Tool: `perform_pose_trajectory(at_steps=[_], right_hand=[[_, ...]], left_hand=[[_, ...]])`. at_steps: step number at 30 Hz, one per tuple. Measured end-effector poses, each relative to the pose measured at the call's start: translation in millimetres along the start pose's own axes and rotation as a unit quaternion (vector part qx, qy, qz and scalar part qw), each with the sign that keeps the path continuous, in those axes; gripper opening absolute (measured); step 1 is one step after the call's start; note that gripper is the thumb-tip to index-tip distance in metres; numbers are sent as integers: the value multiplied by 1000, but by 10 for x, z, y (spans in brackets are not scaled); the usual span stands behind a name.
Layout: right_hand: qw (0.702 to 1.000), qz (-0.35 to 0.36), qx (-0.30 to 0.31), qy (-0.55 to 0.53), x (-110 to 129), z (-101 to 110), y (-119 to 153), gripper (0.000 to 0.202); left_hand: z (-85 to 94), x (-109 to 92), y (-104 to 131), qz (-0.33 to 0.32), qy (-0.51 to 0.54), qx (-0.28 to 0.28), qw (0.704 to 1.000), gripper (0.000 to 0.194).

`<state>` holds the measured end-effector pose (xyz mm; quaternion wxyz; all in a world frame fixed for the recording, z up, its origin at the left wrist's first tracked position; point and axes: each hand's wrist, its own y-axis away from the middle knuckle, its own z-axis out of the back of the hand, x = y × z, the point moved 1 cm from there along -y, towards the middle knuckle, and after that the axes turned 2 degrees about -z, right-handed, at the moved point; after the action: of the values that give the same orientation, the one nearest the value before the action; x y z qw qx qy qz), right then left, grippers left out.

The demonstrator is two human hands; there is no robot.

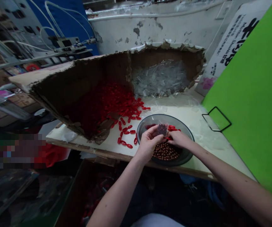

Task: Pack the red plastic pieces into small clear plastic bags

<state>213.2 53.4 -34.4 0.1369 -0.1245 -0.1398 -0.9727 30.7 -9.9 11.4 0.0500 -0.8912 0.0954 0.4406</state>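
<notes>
My left hand (149, 138) grips a small clear packet (162, 129) with dark round beads inside, held above a grey bowl (143, 125). Over the right part of that bowl is my right hand (177, 139), its fingers bent together and pointing down beside the packet. Something red shows at its fingertips, but I cannot make out what they hold. Shiny brown beads (165, 152) fill the near side of the bowl. Several red oval pieces (172, 127) lie at its far side, partly hidden by my hands.
A torn cardboard box (55, 74) on the white table (180, 108) spills red oval pieces (119, 101). Clear plastic pieces (162, 78) fill its other compartment. A green panel (251, 94) with a black wire loop (226, 119) stands at right. Machinery (65, 44) is at left.
</notes>
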Motion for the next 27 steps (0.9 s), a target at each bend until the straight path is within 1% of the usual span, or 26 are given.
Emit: perform_pose_trajectory(at_steps=[3,4,5,6,7,9,10,11,13,15,18,22,24,27], right_hand=[[999,16,-5,-39,-30,134,38,20],[996,28,-5,-81,-26,186,68,23],[988,44,-4,-147,-13,238,105,26],[971,60,-2,-231,5,289,146,30],[943,72,-2,-324,26,338,190,33],[875,79,-10,-477,65,423,272,40],[852,75,-15,-517,79,458,305,42],[837,70,-21,-543,88,488,331,42],[821,68,-24,-566,92,534,364,42],[816,68,-14,-574,84,566,381,40],[818,64,13,-571,71,594,397,37],[838,52,38,-542,88,599,405,39],[849,44,35,-525,112,589,398,41],[862,41,22,-505,151,566,381,40]], left_hand=[[115,76,-68,-6,-12,-26,1000,31],[147,105,-92,-8,-20,-36,999,28],[171,131,-115,-9,-29,-44,999,26],[185,154,-136,-7,-40,-49,998,25],[190,172,-154,-4,-53,-50,997,26],[177,193,-180,9,-87,-43,995,28],[163,196,-190,14,-108,-36,993,29],[148,197,-199,18,-128,-29,991,30],[121,193,-215,22,-161,-8,987,29],[101,186,-226,26,-186,14,982,29],[85,174,-224,35,-224,42,973,27],[80,167,-206,45,-257,67,963,27],[85,172,-201,48,-261,71,961,28],[93,175,-197,38,-273,63,959,28]])
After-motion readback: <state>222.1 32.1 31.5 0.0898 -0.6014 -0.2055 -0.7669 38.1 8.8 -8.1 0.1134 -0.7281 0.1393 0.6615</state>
